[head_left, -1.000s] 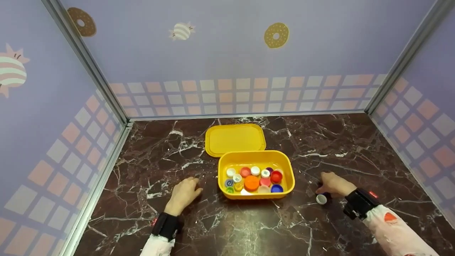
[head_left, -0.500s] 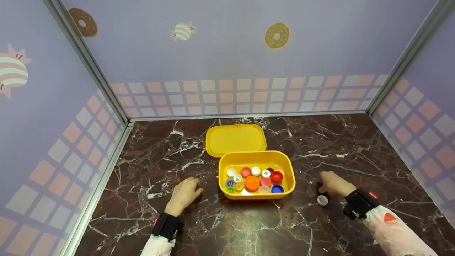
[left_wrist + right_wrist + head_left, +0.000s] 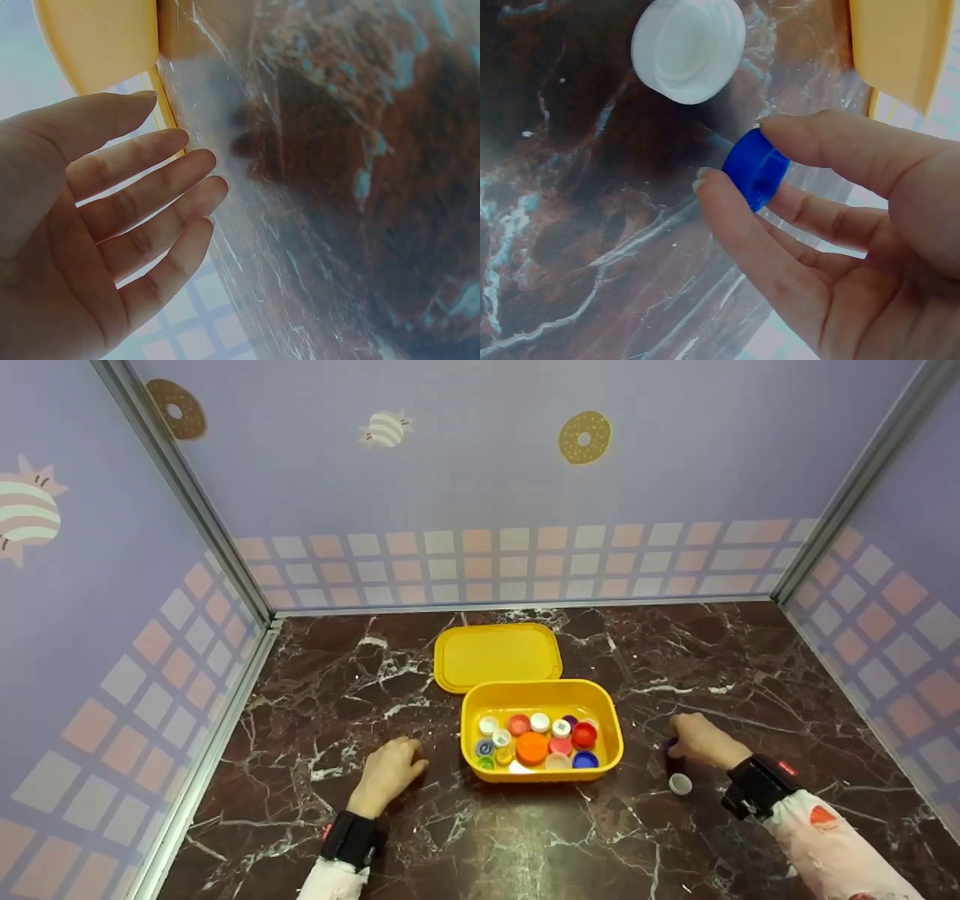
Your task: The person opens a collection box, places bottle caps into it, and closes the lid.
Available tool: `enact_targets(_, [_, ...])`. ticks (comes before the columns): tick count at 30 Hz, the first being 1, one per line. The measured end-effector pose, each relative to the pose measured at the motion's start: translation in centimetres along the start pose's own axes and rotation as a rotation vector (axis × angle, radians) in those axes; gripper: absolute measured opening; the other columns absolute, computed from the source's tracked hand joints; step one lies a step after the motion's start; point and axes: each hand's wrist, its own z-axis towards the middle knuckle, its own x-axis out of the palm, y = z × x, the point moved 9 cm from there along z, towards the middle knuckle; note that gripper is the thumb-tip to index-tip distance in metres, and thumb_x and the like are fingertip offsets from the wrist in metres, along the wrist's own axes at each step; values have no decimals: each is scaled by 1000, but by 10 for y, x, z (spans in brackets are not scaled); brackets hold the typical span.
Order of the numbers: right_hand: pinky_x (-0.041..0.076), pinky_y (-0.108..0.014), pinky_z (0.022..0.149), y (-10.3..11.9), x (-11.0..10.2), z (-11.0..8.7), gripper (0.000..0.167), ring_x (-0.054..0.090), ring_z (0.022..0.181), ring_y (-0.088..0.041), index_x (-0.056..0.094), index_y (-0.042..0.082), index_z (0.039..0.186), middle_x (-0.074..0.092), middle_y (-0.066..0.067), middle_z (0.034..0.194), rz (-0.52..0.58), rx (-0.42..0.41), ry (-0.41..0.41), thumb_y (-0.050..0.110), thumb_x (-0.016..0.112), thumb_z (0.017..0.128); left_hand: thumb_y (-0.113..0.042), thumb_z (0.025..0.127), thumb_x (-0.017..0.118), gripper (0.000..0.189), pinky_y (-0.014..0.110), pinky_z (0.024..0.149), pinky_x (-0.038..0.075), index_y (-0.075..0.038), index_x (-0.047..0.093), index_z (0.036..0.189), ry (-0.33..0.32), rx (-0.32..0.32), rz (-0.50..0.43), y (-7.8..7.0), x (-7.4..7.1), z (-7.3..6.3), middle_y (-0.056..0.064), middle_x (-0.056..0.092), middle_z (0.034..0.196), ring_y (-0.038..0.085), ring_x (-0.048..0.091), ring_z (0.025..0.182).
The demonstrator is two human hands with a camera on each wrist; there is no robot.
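A blue bottle cap (image 3: pixel 756 169) is pinched between the thumb and index finger of my right hand (image 3: pixel 703 740), over the tabletop to the right of the yellow box (image 3: pixel 540 772). Just nearer to me lies a white cap (image 3: pixel 680 784), hollow side showing and apart from my fingers. Inside the box sit several caps, among them a large orange cap (image 3: pixel 532 749), a red cap (image 3: pixel 584 733) and another blue cap (image 3: pixel 585 759). My left hand (image 3: pixel 388 775) rests left of the box with its fingers loosely bent, and holds nothing in the left wrist view.
Behind the box a yellow lid (image 3: pixel 498 657) lies flat, its front edge by the box's back rim. Patterned panels (image 3: pixel 480 472) enclose the dark marbled table (image 3: pixel 330 682) at the back and both sides.
My right hand has shifted slightly away from me, drawing the dark cap clear of the white cap, which stays on the table. The left hand stays in place.
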Motion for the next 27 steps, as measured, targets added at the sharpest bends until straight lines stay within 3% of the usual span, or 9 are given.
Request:
enact_targets(6, [32,-29,48,6,-19,9,9,39,50,-13,52,-2,76,45,-1,60,29,-6,-68,-3,59,71,-16,74,71,19,40,49,43,-10,53,70,-8,2,18,0,-2,-1,2,48,68,25,55,59])
enact_targets(12, [45,-35,53,16,-35,22,15,54,58,-20,57,-6,82,57,-11,71,-6,8,-102,1,66,73,-16,75,70,19,39,47,42,-11,53,69,12,-11,20,1,-1,-1,1,47,67,24,54,58])
enact_targets(21, [45,-33,49,60,-52,40,19,53,53,-17,56,-4,84,57,-7,68,8,-74,-191,4,70,73,-16,75,70,18,38,48,42,-10,54,70,13,-4,-2,-2,1,-1,1,48,67,23,54,56])
enact_targets(27, [46,-36,55,90,-50,55,20,53,58,-20,58,-1,81,56,-7,68,-10,-149,-224,6,73,71,-17,75,71,19,38,48,42,-11,53,69,6,6,-1,-4,2,-2,0,48,67,24,54,57])
